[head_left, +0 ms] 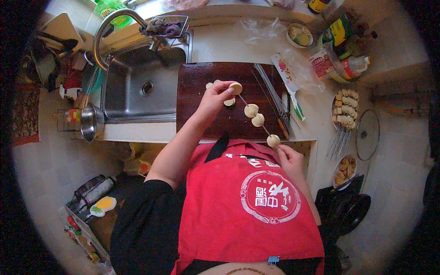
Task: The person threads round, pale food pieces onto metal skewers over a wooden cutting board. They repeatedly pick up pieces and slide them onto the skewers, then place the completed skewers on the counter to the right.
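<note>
My left hand (215, 98) pinches a pale round food slice (235, 88) at the upper end of a thin metal skewer (243, 100). Lower on the skewer sit a pair of slices close together (254, 115) and a single slice (273, 140) near the bottom. The fingers of my right hand (291, 158) close on the skewer's lower end, just in front of my red apron (220, 206). Beneath the skewer lies a dark wooden cutting board (192, 103). More pale slices (229, 102) rest on it, partly hidden by my left hand.
Loose metal skewers (270, 91) lie along the board's right side, beside a knife with a green-and-white handle (296, 106). A steel sink (130, 99) is to the left. On the right, a plate holds loaded skewers (347, 108) near a glass lid (367, 134).
</note>
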Motion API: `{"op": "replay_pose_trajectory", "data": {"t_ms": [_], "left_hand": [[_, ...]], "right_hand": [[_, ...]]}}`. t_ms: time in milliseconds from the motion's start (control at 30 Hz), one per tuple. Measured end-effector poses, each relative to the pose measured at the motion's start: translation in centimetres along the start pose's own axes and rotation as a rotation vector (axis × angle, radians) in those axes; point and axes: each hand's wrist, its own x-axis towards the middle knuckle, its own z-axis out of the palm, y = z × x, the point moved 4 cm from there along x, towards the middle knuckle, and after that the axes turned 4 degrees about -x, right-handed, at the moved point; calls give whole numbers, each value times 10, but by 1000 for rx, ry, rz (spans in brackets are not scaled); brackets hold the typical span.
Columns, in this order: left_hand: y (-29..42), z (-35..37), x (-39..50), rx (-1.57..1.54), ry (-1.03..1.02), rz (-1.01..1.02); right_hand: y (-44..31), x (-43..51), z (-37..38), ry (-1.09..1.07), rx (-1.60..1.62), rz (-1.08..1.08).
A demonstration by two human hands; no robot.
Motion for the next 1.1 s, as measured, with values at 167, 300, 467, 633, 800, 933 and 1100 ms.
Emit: {"op": "replay_pose_trajectory", "data": {"t_ms": [167, 300, 467, 633, 800, 933, 1100], "left_hand": [[7, 3, -5, 100, -27, 89], [3, 5, -5, 123, -65, 80], [2, 9, -8, 20, -85, -9], [-8, 9, -8, -338, 0, -90], [-11, 10, -7, -378, -58, -148], [-10, 12, -6, -413, -70, -184], [-6, 16, -8, -428, -103, -199]], "right_hand": [[-1, 0, 1, -3, -8, 24], [-3, 1, 1, -3, -42, 2], [-13, 0, 3, -5, 16, 23], [-10, -1, 6, 15, 4, -25], [0, -2, 8, 35, 11, -51], [3, -2, 11, 45, 35, -68], [5, 0, 12, 69, 22, -113]]}}
